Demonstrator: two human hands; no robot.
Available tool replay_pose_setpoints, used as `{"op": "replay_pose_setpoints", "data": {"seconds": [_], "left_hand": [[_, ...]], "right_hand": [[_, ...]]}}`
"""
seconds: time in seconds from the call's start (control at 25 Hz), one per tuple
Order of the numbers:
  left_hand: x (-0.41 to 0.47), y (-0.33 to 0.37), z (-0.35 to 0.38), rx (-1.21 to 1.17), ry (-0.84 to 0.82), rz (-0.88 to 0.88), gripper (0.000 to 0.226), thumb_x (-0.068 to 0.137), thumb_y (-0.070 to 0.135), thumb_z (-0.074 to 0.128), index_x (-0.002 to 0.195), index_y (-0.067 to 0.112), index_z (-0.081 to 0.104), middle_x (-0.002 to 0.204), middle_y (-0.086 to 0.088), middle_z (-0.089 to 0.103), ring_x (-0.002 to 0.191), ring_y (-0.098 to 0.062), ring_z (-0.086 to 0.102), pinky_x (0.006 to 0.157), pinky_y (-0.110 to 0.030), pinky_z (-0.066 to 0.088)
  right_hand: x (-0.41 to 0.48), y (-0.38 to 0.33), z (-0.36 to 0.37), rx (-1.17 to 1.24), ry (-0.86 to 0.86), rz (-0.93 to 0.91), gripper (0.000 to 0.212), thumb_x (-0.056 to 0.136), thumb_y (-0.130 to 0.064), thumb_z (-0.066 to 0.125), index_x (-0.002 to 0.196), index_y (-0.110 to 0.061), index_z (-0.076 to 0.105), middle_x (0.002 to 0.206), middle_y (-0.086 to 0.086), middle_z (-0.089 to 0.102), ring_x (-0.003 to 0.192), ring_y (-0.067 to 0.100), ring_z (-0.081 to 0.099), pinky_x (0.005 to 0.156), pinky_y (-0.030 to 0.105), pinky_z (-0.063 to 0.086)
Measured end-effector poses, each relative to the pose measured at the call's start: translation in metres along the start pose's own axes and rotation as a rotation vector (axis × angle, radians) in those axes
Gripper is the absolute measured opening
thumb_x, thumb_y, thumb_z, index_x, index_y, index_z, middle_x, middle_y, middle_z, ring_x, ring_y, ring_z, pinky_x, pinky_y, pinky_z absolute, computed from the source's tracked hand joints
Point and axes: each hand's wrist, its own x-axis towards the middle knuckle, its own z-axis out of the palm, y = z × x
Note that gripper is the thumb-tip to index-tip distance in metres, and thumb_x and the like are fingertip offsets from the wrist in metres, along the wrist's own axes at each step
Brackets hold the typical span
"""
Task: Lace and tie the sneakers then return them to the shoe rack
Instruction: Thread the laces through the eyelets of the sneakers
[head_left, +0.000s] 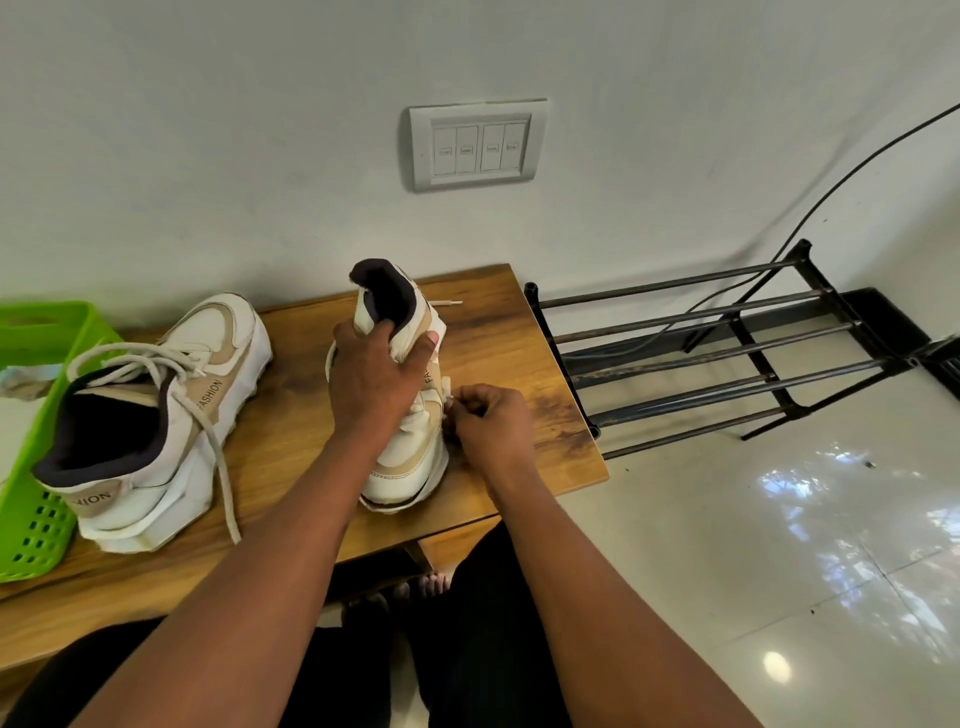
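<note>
Two white and tan sneakers stand on a wooden table. The left sneaker rests on its sole, heel toward me, with loose laces hanging over its side. The right sneaker is tipped up on its toe, heel opening raised. My left hand grips its collar and tongue from above. My right hand pinches a bit of white lace at the shoe's right side, near the eyelets. One lace tip lies on the table behind the shoe.
A black metal shoe rack with bare bars stands right of the table. A green plastic basket sits at the table's left end. A switch panel and a black cable are on the wall. My dark-trousered legs are under the table.
</note>
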Motion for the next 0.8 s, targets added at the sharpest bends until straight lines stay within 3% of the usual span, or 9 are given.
{"op": "replay_pose_setpoints", "data": {"seconds": [0.08, 0.28, 0.4, 0.52, 0.6, 0.72, 0.8], "left_hand": [[-0.001, 0.001, 0.001, -0.001, 0.019, -0.017, 0.056, 0.088, 0.063, 0.051, 0.128, 0.025, 0.058, 0.13, -0.014, 0.045, 0.114, -0.035, 0.054, 0.09, -0.041, 0.046], [-0.001, 0.005, 0.002, 0.004, 0.081, -0.05, 0.056, 0.089, 0.063, 0.05, 0.127, 0.023, 0.058, 0.13, -0.012, 0.046, 0.114, -0.032, 0.054, 0.087, -0.041, 0.048], [0.002, 0.006, 0.002, -0.001, 0.089, -0.095, 0.057, 0.088, 0.064, 0.05, 0.125, 0.022, 0.059, 0.131, -0.013, 0.045, 0.112, -0.032, 0.055, 0.088, -0.04, 0.046], [0.001, 0.007, 0.001, -0.007, 0.067, -0.103, 0.056, 0.088, 0.063, 0.051, 0.125, 0.022, 0.059, 0.132, -0.013, 0.045, 0.113, -0.033, 0.054, 0.089, -0.04, 0.046], [0.001, 0.006, 0.003, 0.004, 0.103, -0.095, 0.056, 0.087, 0.064, 0.05, 0.123, 0.022, 0.06, 0.129, -0.013, 0.047, 0.111, -0.032, 0.055, 0.089, -0.041, 0.048], [0.004, 0.005, 0.006, -0.012, 0.135, -0.118, 0.055, 0.085, 0.064, 0.051, 0.115, 0.02, 0.063, 0.125, -0.015, 0.05, 0.108, -0.034, 0.056, 0.091, -0.046, 0.05], [0.007, 0.013, 0.003, -0.034, 0.122, -0.226, 0.055, 0.084, 0.064, 0.053, 0.112, 0.018, 0.064, 0.126, -0.017, 0.05, 0.112, -0.037, 0.054, 0.095, -0.049, 0.047]], "right_hand": [[0.001, -0.003, 0.0, -0.033, -0.004, -0.006, 0.013, 0.092, -0.016, 0.067, 0.096, -0.016, 0.079, 0.083, 0.0, 0.077, 0.075, 0.015, 0.072, 0.075, 0.039, 0.062], [-0.029, 0.006, -0.029, 0.003, -0.293, 0.191, 0.004, 0.088, -0.008, 0.073, 0.085, -0.006, 0.076, 0.073, 0.005, 0.072, 0.06, 0.011, 0.064, 0.066, 0.031, 0.059], [-0.01, -0.002, -0.02, -0.033, -0.114, 0.064, 0.007, 0.089, -0.013, 0.071, 0.088, -0.014, 0.078, 0.078, 0.007, 0.077, 0.066, 0.017, 0.069, 0.072, 0.042, 0.061], [0.004, -0.015, -0.008, -0.09, -0.057, -0.01, 0.014, 0.092, -0.012, 0.066, 0.098, -0.015, 0.078, 0.084, 0.004, 0.078, 0.07, 0.015, 0.07, 0.076, 0.043, 0.063], [-0.002, -0.011, -0.012, -0.106, -0.077, -0.014, 0.013, 0.091, -0.015, 0.068, 0.099, -0.016, 0.079, 0.086, 0.002, 0.078, 0.076, 0.015, 0.072, 0.075, 0.039, 0.063], [-0.029, -0.002, -0.023, -0.154, -0.097, 0.006, 0.011, 0.086, -0.014, 0.077, 0.096, -0.014, 0.079, 0.083, 0.003, 0.078, 0.07, 0.009, 0.07, 0.064, 0.022, 0.058], [-0.033, 0.002, -0.03, -0.107, -0.079, 0.074, 0.009, 0.084, -0.013, 0.078, 0.092, -0.014, 0.078, 0.08, 0.006, 0.077, 0.067, 0.012, 0.069, 0.063, 0.026, 0.059]]}}
